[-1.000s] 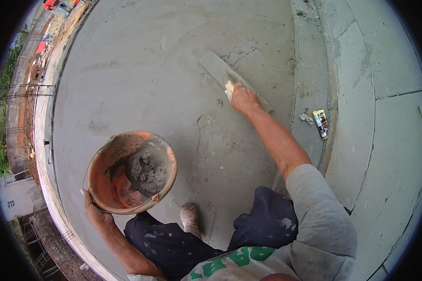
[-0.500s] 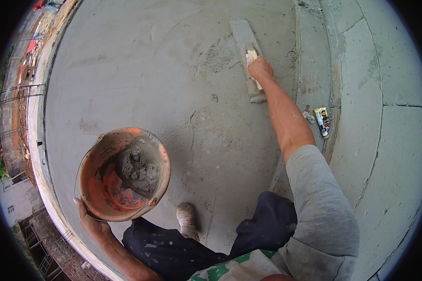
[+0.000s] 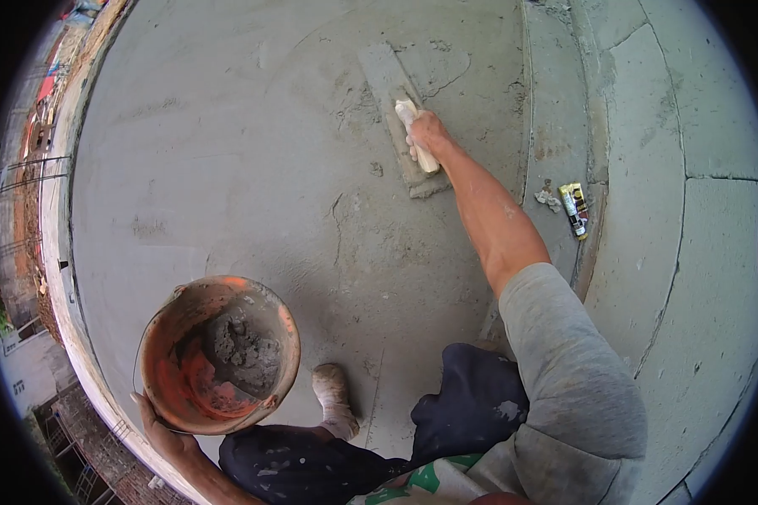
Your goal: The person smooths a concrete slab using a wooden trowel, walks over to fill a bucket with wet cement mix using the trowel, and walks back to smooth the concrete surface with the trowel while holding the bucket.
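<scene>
One wide grey slab spreads beneath you, and across it your work has just swung left. Most of its surface is even, but ahead of you lie a scuffed patch and, nearer, a thin crack. To your right, past a narrow strip, run jointed grey panels. On your left a pale edging bounds the surface, with buildings beyond, so you are outdoors and seemingly high up.

Your bucket, orange under grey smears, holds a lumpy grey mix; in the last half second it has come closer to your body. Your left hand lies against its outside, lower left; most fingers are out of sight, so how tightly they close you cannot tell from here.

Your long trowel lies apparently flat on the slab, slanting away. It has slid left to the edge of the scuffed patch, which seems to bring the work onto that spot. Your right hand is wrapped around its pale handle, fingers curled.

Smallest, on the strip, a yellow-and-black packet lies beside a crumpled scrap.
</scene>
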A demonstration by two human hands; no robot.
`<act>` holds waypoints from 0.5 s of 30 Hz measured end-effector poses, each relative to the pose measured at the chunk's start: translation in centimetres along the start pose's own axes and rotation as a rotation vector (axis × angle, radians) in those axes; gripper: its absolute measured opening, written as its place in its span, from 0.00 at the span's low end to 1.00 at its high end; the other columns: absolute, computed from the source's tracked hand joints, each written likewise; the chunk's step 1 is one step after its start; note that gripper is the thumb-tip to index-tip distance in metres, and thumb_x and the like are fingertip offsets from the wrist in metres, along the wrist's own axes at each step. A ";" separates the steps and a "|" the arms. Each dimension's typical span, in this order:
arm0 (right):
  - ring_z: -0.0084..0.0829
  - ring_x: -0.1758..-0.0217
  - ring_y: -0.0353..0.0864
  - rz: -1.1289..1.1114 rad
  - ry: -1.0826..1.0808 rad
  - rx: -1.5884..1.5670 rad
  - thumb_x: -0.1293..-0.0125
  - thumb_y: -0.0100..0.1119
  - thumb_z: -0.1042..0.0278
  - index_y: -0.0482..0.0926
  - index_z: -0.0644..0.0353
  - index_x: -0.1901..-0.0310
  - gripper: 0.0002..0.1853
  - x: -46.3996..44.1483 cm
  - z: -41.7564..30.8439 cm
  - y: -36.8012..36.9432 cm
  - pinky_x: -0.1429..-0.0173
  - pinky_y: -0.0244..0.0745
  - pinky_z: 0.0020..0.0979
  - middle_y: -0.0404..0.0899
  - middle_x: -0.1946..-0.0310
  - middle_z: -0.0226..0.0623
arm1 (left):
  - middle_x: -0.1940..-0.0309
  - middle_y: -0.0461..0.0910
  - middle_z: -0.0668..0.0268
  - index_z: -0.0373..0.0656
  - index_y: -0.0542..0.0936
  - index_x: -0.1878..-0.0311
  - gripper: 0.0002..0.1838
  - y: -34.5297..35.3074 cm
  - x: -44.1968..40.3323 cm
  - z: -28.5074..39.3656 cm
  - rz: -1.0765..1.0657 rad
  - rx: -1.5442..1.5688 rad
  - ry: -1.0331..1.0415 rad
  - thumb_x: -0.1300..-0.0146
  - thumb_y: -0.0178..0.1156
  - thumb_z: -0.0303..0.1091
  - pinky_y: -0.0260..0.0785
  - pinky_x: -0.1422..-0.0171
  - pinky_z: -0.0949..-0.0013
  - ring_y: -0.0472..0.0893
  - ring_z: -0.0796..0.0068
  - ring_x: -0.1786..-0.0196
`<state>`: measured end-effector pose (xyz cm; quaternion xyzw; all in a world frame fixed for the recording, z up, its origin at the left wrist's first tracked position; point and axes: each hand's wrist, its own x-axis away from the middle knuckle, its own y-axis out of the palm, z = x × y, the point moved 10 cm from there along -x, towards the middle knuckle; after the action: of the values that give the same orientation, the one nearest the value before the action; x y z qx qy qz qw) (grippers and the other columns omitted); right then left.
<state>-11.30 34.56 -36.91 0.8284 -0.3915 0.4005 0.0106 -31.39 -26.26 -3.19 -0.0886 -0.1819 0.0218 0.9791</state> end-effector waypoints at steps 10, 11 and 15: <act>0.54 0.45 0.78 -0.205 -0.300 0.524 0.31 0.51 0.53 0.74 0.72 0.50 0.24 9.4 2.0 8.5 0.43 0.73 0.47 0.77 0.50 0.61 | 0.50 0.79 0.60 0.34 0.75 0.44 0.23 2.9 1.3 0.9 -0.114 0.037 0.104 0.25 0.47 0.46 0.70 0.41 0.67 0.77 0.72 0.47; 0.54 0.45 0.78 -0.157 -0.347 0.576 0.32 0.52 0.53 0.74 0.72 0.49 0.24 9.1 1.3 7.6 0.43 0.73 0.47 0.77 0.50 0.60 | 0.50 0.79 0.60 0.33 0.76 0.44 0.23 3.1 1.2 0.9 -0.102 0.037 0.114 0.25 0.47 0.46 0.70 0.41 0.67 0.77 0.72 0.47; 0.51 0.44 0.78 0.108 -0.281 0.585 0.32 0.52 0.55 0.74 0.67 0.46 0.23 5.2 -2.2 1.7 0.42 0.73 0.46 0.78 0.49 0.55 | 0.51 0.79 0.60 0.32 0.76 0.45 0.24 4.2 1.6 1.4 -0.070 0.035 0.118 0.25 0.47 0.46 0.70 0.42 0.67 0.78 0.72 0.48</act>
<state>-11.88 30.78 -32.42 0.8215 -0.3009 0.3776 -0.3033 -30.44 -21.73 -2.10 -0.0661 -0.1264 -0.0145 0.9897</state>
